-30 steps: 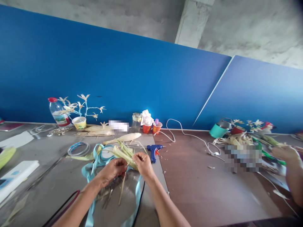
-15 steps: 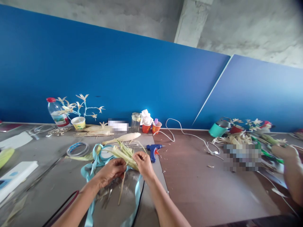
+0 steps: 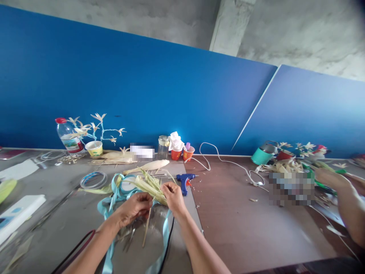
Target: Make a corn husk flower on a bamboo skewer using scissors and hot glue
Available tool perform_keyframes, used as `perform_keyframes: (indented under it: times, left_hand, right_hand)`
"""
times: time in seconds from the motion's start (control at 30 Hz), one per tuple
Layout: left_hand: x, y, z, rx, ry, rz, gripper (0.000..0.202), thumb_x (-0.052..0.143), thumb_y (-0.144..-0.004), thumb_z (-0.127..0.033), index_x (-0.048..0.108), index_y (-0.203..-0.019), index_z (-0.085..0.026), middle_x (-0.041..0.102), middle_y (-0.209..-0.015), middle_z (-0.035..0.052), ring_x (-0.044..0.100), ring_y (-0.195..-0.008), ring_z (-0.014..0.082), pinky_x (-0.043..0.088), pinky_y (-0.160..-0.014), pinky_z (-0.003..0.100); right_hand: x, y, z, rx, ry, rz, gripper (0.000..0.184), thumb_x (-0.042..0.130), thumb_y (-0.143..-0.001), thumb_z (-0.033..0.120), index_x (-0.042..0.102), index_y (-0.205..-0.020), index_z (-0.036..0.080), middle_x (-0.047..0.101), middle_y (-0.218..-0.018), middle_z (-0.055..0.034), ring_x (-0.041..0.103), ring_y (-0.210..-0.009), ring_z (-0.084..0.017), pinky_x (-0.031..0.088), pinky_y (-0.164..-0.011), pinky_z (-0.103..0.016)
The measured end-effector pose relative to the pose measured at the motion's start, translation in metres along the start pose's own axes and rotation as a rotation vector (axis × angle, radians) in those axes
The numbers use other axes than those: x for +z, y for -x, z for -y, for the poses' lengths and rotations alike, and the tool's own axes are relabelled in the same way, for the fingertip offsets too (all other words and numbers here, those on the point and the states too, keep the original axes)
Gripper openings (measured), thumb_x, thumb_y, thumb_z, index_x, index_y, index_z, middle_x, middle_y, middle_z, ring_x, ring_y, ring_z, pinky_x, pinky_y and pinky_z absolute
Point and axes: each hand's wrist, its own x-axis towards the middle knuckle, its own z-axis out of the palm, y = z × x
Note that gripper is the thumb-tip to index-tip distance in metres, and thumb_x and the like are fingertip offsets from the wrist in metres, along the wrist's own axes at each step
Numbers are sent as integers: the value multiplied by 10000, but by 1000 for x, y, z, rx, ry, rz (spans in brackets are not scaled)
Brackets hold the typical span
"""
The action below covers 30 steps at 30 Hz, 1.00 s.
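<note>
Near, a pale blue ribbon (image 3: pixel 166 238) trails down the grey table (image 3: pixel 76 224), a black cord (image 3: pixel 169 247) beside its right strand. A thin stick (image 3: pixel 146 230) slants up from there to the left hand (image 3: pixel 135 208), whose fingers are curled nearly closed, pinching it close to its upper end. The right hand (image 3: pixel 173 197) is just to the right, thumb and fingers drawn in together at the edge of a pale green corn husk (image 3: pixel 149 183); whether it grips the husk cannot be told. The husk lies just beyond the hands, partly covered by them, with looped ribbon to its left.

A blue glue gun (image 3: pixel 184 179) lies just right of the husk, and a roll of tape (image 3: pixel 84 184) well to the left. Far right, another person's hand (image 3: pixel 327 178) reaches over a cluttered heap.

Farther back, a pale husk (image 3: pixel 154 166) lies in front of a glass jar (image 3: pixel 163 151) and two red cups. Far left, a yellow cup (image 3: pixel 94 149) holding blue stems with pale flowers stands beside a red-capped bottle (image 3: pixel 67 141). A blue partition (image 3: pixel 148 91) rises behind everything.
</note>
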Motion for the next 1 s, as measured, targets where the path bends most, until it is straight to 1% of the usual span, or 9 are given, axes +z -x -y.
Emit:
perform_keyframes:
  times: [0.3,0.37,0.43,0.5,0.57,0.67,0.73,0.83,1.0]
  left_hand:
    - [1,0,-1,45,-57,-19,155,714,-638,-228,586,-578,-164,376,-454,-69,292,-427,68,401,-495,241]
    - [1,0,-1,60,-66,-36,163,713,-643,-236,583,-582,-160,393,-473,-63,318,-434,71,396,-498,238]
    - [0,-1,-1,83,-64,-44,180,713,-647,-247,572,-580,-156,403,-486,-57,339,-439,72,387,-497,234]
    - [0,-1,-1,113,-55,-55,204,712,-651,-259,555,-572,-156,405,-488,-56,358,-439,73,380,-497,231]
    - [0,-1,-2,136,-36,-92,230,716,-648,-273,534,-565,-158,422,-499,-51,395,-446,78,370,-491,225]
    - [-1,-2,-5,176,8,-191,240,720,-642,-283,523,-577,-163,430,-508,-55,422,-455,81,357,-480,215]
    - [-3,-2,-7,240,40,-274,217,718,-647,-286,543,-603,-165,418,-509,-66,394,-451,72,377,-498,215]
    - [-6,-2,-11,345,94,-374,208,720,-659,-315,572,-641,-169,448,-542,-69,368,-461,62,416,-550,225]
    - [-8,1,-17,453,100,-452,191,713,-671,-318,578,-651,-183,375,-439,-84,386,-465,82,418,-599,231]
  right_hand:
    - [-1,1,1,5,30,37,210,538,-731,331,558,-635,145,404,-535,39,331,-510,-86,276,-488,-217]
    - [-1,1,-1,-6,44,52,228,524,-761,346,599,-723,134,460,-559,23,363,-504,-90,301,-486,-216]
    - [-1,3,-3,-62,64,39,291,519,-785,358,630,-910,121,576,-733,-33,416,-526,-92,342,-494,-217]
    - [-1,4,-5,-154,90,-16,380,532,-795,353,596,-1100,135,591,-1010,-101,444,-553,-84,386,-513,-225]
    - [-2,4,-6,-243,117,-109,419,540,-801,335,561,-1182,160,523,-1167,-131,449,-569,-79,422,-536,-239]
    - [-5,4,-6,-317,137,-248,382,521,-813,298,552,-1174,176,503,-1150,-120,466,-595,-89,451,-568,-256]
    - [-7,5,-4,-355,164,-282,320,510,-815,268,568,-1115,173,524,-1069,-95,493,-634,-104,456,-588,-256]
    - [-6,8,1,-395,238,-181,203,494,-818,218,609,-977,167,570,-868,-50,531,-695,-135,452,-620,-248]
    - [3,16,2,-416,466,278,166,523,-777,118,673,-791,187,613,-727,-20,568,-688,-142,452,-650,-241]
